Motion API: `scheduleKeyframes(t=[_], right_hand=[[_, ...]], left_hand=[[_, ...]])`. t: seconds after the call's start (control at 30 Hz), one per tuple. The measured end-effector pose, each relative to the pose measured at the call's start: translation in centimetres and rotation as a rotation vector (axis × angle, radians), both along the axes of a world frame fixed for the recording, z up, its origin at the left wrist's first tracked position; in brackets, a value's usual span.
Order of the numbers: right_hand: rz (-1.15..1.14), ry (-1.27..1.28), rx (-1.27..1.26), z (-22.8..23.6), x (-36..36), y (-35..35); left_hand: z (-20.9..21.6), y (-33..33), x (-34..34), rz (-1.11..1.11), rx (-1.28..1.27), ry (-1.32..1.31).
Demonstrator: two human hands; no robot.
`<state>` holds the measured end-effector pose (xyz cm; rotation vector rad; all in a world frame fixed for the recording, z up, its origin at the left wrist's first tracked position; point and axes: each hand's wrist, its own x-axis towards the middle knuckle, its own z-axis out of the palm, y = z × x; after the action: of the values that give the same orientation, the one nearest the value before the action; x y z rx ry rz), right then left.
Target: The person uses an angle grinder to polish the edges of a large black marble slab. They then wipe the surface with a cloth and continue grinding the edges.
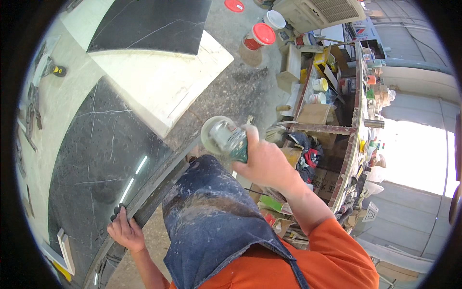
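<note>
My right hand [267, 159] grips an angle grinder [236, 142] by its green body. Its pale round disc [210, 137] is raised clear of the stone, above the floor and in front of my blue apron. At the near edge of a black stone slab with white veins [96, 144], my left hand [127, 232] has its fingers closed on a small black object [118, 210]. I cannot make out exactly what that object is. The slab's long front edge [149, 190] runs between my left hand and the grinder.
Behind lie a white slab [154, 91] and another black slab [154, 26]. A tool with a yellow-black end [58, 71] rests at far left. Red-lidded bucket [263, 34] stands on the floor. Cluttered shelving [353, 130] lines the right; white strips [66, 250] lie near left.
</note>
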<state>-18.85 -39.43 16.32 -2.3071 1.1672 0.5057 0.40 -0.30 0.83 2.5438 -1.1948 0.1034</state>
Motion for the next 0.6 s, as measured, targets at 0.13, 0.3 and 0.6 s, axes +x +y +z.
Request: scheduleKeyframes(t=[0.13, 0.3, 0.6], right_hand=[[0.009, -0.001, 0.023, 0.4, 0.1, 0.1], [-0.034, 0.011, 0.000, 0.4, 0.1, 0.0], [0.021, -0.001, 0.007, 0.3, 0.5, 0.3]], left_hand=[[-0.2, 0.2, 0.0, 0.003, 0.006, 0.005], [-0.7, 0.8, -0.1, 0.015, 0.024, 0.012], [-0.4, 0.5, 0.0, 0.010, 0.010, 0.013]])
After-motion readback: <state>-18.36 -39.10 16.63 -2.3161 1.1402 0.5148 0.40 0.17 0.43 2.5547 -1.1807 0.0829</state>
